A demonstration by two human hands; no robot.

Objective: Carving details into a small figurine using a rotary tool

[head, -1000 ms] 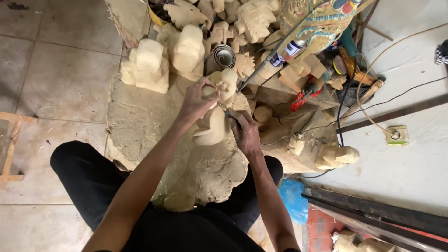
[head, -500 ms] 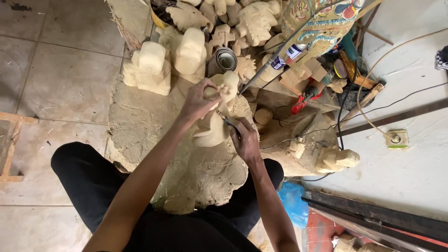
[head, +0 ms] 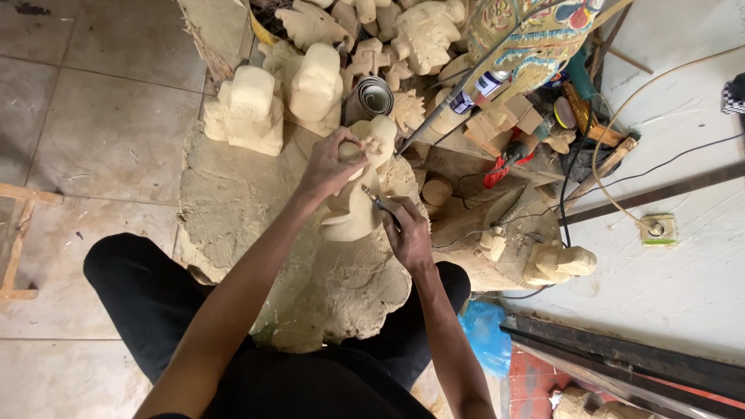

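On a dust-covered work mat (head: 233, 202), a pale wooden carving (head: 358, 203) is being gripped by the left hand (head: 330, 164); a thin carving tool (head: 379, 203) is being pinched against it by the closed right hand (head: 410, 237).

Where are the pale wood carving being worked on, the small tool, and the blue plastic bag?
pale wood carving (head: 351, 219), head view, on its lower body.
small tool (head: 375, 203), head view, on its metal shaft.
blue plastic bag (head: 487, 335), head view, on its middle.

Head view, steeply down, near
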